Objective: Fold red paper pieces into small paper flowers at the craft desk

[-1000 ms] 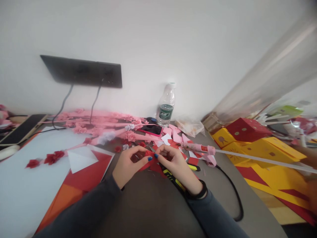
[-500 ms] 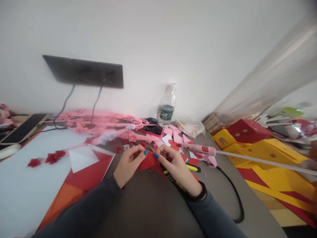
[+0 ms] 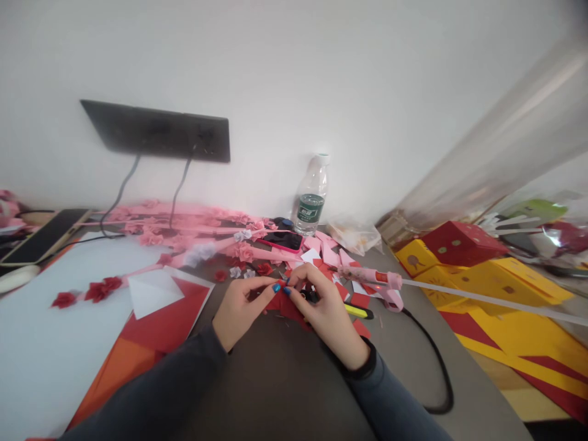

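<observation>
Between my two hands is a small piece of red paper (image 3: 274, 301), mostly covered by the fingers. My left hand (image 3: 243, 306) pinches it from the left, thumb and forefinger together. From the right, my right hand (image 3: 324, 306) pinches it too, and the thumb tips almost meet. Red paper scraps lie on the grey table just below the fingers. To the right of my right hand rests a pink hot glue gun (image 3: 372, 277) with a long glue stick in its back. A yellow-and-black cutter (image 3: 359, 311) lies partly hidden behind the right hand.
A water bottle (image 3: 311, 199) stands against the wall, beside a phone (image 3: 285, 240). Pink paper-flower branches (image 3: 184, 223) spread along the back. Red and white sheets (image 3: 169, 306) lie at left. Yellow and red boxes (image 3: 463, 245) stand at right. The glue gun's black cord (image 3: 443, 367) curves across the table.
My hands have drawn closer together, and the red paper between them now shows less. The fingertips have shifted slightly. The glue gun and bottle stay in place.
</observation>
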`<action>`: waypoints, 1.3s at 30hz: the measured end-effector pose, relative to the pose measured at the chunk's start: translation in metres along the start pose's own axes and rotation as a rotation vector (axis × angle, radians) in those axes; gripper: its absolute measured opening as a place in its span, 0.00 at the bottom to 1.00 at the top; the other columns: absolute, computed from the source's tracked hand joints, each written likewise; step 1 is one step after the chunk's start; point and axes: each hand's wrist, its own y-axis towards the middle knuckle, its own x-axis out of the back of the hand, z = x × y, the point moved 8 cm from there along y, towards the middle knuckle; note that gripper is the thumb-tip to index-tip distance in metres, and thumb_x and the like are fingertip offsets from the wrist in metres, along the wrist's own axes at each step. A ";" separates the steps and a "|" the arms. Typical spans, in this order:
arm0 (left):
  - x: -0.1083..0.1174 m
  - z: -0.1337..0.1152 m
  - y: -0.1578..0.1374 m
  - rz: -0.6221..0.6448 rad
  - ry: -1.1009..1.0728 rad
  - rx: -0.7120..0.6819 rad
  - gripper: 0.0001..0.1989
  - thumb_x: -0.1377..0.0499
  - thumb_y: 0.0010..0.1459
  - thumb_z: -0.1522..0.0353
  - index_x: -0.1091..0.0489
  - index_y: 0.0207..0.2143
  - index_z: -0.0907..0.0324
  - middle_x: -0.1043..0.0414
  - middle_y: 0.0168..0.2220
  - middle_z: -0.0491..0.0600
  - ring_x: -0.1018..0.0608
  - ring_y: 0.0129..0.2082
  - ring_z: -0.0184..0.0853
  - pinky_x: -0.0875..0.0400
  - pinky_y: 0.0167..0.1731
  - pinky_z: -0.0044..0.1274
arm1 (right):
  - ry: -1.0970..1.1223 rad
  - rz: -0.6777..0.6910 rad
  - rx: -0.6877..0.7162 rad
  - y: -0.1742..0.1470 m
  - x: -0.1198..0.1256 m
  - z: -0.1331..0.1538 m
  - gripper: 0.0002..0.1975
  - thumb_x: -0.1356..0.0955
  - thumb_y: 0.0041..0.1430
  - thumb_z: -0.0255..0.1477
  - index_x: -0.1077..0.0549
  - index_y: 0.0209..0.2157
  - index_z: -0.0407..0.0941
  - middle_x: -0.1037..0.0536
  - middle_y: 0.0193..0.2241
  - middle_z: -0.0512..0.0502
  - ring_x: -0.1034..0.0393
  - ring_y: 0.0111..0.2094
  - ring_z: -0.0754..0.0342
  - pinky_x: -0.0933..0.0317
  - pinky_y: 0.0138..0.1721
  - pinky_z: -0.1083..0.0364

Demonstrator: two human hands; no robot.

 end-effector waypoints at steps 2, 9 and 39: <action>0.000 -0.003 0.000 -0.005 0.025 -0.026 0.14 0.42 0.59 0.64 0.19 0.39 0.61 0.18 0.32 0.51 0.22 0.27 0.34 0.27 0.26 0.21 | -0.006 -0.006 -0.015 0.001 0.000 -0.002 0.05 0.34 0.58 0.22 0.32 0.30 0.46 0.30 0.29 0.49 0.35 0.30 0.54 0.42 0.32 0.56; 0.000 -0.005 0.001 -0.022 -0.020 -0.010 0.13 0.42 0.59 0.65 0.18 0.39 0.60 0.16 0.36 0.51 0.18 0.37 0.41 0.24 0.38 0.27 | -0.017 -0.012 -0.036 0.001 -0.001 -0.002 0.04 0.34 0.59 0.23 0.32 0.30 0.46 0.29 0.29 0.48 0.35 0.31 0.53 0.41 0.33 0.54; -0.008 0.006 -0.001 0.004 -0.184 0.083 0.16 0.41 0.59 0.61 0.20 0.42 0.61 0.18 0.38 0.53 0.18 0.33 0.39 0.19 0.30 0.26 | -0.042 -0.062 -0.040 -0.002 -0.001 -0.002 0.05 0.33 0.56 0.22 0.32 0.31 0.47 0.29 0.31 0.48 0.35 0.32 0.52 0.40 0.34 0.53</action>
